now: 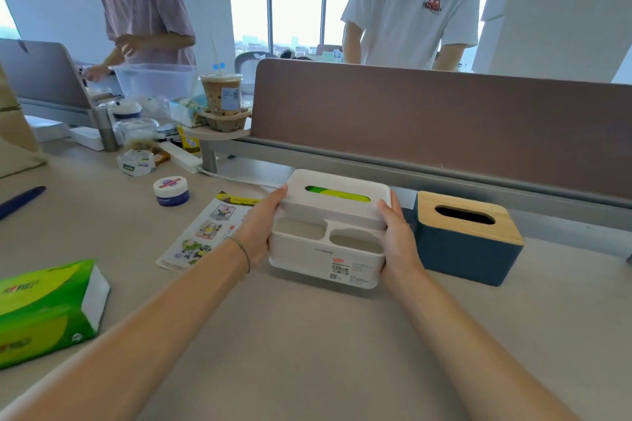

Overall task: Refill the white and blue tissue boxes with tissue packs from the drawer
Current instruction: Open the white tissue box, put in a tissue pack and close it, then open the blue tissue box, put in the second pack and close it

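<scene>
White box [330, 236] sits mid-desk, left hand [261, 225] and right hand [398, 236] clamped on its ends, likely seating the lid over a green pack. Blue box [468, 246] waits at 3 o'clock; spare pack [44, 311] at 8 o'clock.

Near desk [307, 352] clear (divider [444, 120] behind).
</scene>
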A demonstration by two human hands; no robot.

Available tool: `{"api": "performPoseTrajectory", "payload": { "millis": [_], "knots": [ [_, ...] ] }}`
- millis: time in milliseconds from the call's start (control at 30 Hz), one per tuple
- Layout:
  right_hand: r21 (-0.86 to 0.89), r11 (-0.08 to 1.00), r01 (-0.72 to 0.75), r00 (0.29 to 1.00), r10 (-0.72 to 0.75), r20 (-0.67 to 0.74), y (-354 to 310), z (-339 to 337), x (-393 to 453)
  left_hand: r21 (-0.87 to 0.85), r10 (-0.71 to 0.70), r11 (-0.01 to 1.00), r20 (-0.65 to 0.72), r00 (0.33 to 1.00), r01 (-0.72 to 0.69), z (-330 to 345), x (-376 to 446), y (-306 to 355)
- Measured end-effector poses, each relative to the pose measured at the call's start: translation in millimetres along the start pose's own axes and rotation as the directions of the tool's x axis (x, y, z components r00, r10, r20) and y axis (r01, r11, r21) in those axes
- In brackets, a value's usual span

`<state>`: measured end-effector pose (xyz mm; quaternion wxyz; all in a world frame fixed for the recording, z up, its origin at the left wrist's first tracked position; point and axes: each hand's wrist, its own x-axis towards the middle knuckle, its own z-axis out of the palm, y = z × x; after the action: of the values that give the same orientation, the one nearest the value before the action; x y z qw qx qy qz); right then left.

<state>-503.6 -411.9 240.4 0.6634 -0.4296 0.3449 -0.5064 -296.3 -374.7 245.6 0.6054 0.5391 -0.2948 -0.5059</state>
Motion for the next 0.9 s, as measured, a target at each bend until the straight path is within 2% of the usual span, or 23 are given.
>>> {"api": "performPoseTrajectory", "payload": {
  "millis": [400,600,667,800,900],
  "knots": [
    [-0.004,0.999,-0.036,0.999,0.035,-0.019,21,-1,79,-0.001,-0.047,0.999,0.012,0.999,0.047,4,81,-8],
    [-0.004,1.0,-0.012,1.0,0.012,-0.019,23,-3,84,0.069,-0.03,0.997,-0.084,0.996,0.035,3,87,-14],
    [-0.003,1.0,-0.02,0.999,0.02,-0.029,20,-4,83,0.118,0.028,0.993,-0.132,0.991,-0.012,6,80,-10],
    [-0.047,0.998,-0.028,1.0,0.029,0.012,3,0,68,0.262,0.277,0.937,-0.148,0.949,-0.233,10,69,5],
    [-0.188,0.979,0.074,0.996,-0.065,0.054,-22,6,49,0.408,0.452,0.832,-0.105,0.886,-0.376,25,50,21]
  ]
}}
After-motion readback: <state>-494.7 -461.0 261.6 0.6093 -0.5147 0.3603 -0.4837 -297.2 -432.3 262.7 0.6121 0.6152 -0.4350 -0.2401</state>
